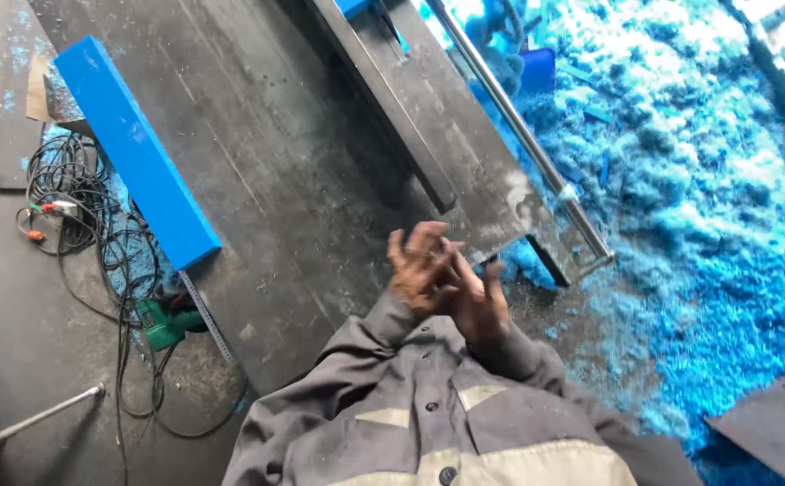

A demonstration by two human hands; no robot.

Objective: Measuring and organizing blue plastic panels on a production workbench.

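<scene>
Scuffed matt metal table (275, 153), glossy blue plastic bar (136, 153), fluffy blue shavings (708, 207).

Left hand (418, 263) and right hand (475, 304) pressed together — empty — above the dark worktable (266, 162).

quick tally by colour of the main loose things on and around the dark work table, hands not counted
Blue: 2, the long blue bar on the table and the heap of blue shavings on the floor
Green: 1, the green power tool beside the table
Black: 1, the tangle of black cables
Silver: 1, the metal rod along the table's far edge
Total: 5
</scene>
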